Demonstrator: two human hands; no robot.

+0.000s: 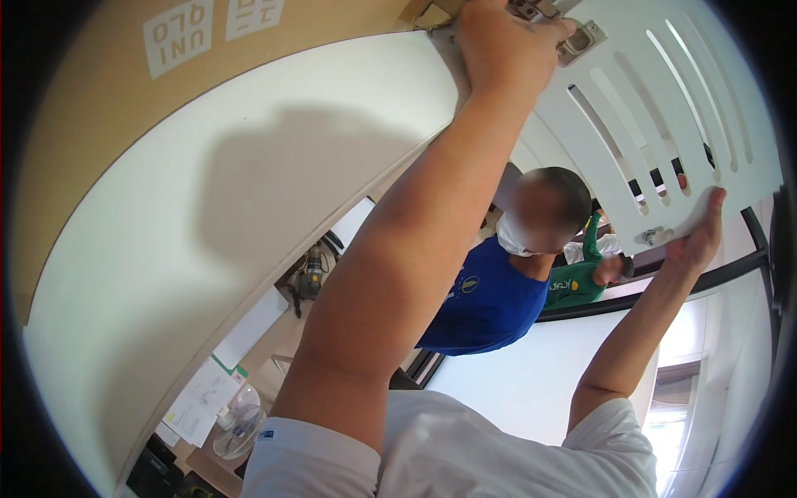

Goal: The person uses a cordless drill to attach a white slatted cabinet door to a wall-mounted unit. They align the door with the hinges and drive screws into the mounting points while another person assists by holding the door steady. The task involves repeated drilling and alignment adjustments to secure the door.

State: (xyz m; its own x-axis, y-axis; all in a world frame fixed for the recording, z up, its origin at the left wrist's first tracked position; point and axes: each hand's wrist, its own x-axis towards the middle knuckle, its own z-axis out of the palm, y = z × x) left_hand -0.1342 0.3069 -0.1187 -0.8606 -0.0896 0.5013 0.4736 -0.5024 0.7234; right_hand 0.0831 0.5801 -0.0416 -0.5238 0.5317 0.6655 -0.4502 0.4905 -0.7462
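the white slotted panel [674,116] hangs tilted at the upper right, a metal hinge [581,43] fixed near its top left corner and a small metal fitting [656,236] by its lower edge. the left hand [508,51] is up at the hinge, its thumb stretched across to the metal — the other fingers are mostly hidden, so whether they are clamped on anything cannot be told. the right hand [696,239] touches the panel's lower edge, one finger pointing up along it; the rest are out of sight, and their grip cannot be told either.

left of the raised left arm spreads a broad white board [158,191] with a soft shadow across it, and a cardboard box [91,141] borders it above. past the panel stands a person in a blue shirt [498,299] and white mask — behind, another in green [573,286]. lower left lie a drill [311,275], papers [199,402] and a clear plastic container [239,427].
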